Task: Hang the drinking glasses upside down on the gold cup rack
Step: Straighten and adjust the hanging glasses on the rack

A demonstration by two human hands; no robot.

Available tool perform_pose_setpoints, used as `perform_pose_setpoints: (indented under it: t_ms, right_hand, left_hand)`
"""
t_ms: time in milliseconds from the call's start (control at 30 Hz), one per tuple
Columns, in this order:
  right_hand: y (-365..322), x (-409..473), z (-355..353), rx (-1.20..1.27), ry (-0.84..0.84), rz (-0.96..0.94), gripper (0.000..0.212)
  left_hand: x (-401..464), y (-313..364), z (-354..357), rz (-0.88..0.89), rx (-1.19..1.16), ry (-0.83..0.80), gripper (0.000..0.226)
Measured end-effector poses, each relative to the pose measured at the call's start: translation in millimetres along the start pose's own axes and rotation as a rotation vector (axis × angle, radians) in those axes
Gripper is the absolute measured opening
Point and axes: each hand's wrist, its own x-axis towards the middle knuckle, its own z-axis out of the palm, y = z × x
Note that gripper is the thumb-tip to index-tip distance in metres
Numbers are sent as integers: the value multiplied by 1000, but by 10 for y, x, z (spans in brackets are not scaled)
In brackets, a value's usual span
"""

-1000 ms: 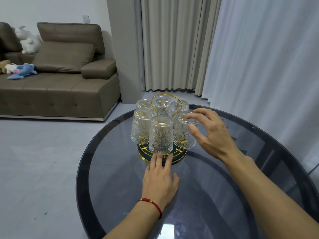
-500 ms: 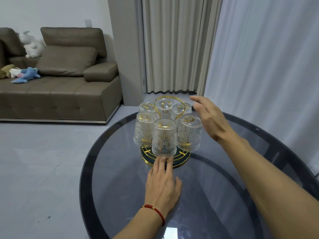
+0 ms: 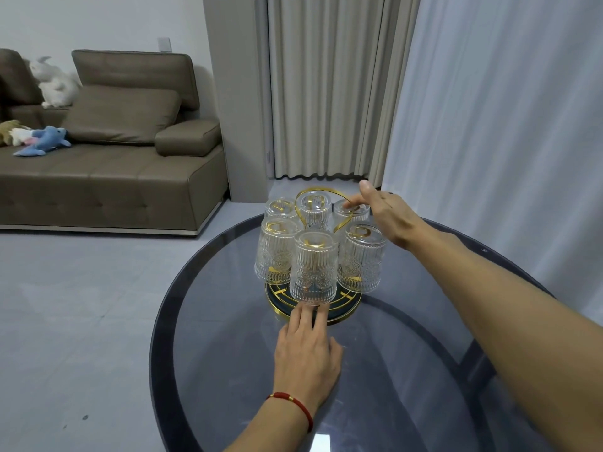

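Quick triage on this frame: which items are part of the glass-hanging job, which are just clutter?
Job:
gold cup rack with dark round base
six clear ribbed drinking glasses, hung upside down
left hand steadying the base
right hand at a rear glass

Clutter:
brown sofa
white plush
blue plush

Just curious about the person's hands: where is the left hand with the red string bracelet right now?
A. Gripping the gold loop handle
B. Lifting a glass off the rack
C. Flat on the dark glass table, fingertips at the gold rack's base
C: the left hand lies flat on the dark round glass table, its fingertips at the base of the gold cup rack.
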Motion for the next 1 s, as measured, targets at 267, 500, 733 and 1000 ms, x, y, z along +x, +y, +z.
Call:
perform_pose_setpoints:
  t_ms: [267, 500, 733, 1000]
  right_hand:
    - [10, -9, -76, -218, 28, -35, 74]
    - [-17, 33, -120, -312, 22, -59, 76]
    - [-19, 38, -120, -294, 57, -68, 70]
    - [-46, 38, -96, -254, 71, -73, 72]
  left_hand:
    - [-2, -21, -19, 6, -27, -13, 62]
    - [-10, -20, -30, 17, -27, -18, 64]
    - [-1, -10, -43, 14, -26, -21, 65]
    - [-2, 4, -37, -3, -37, -23, 65]
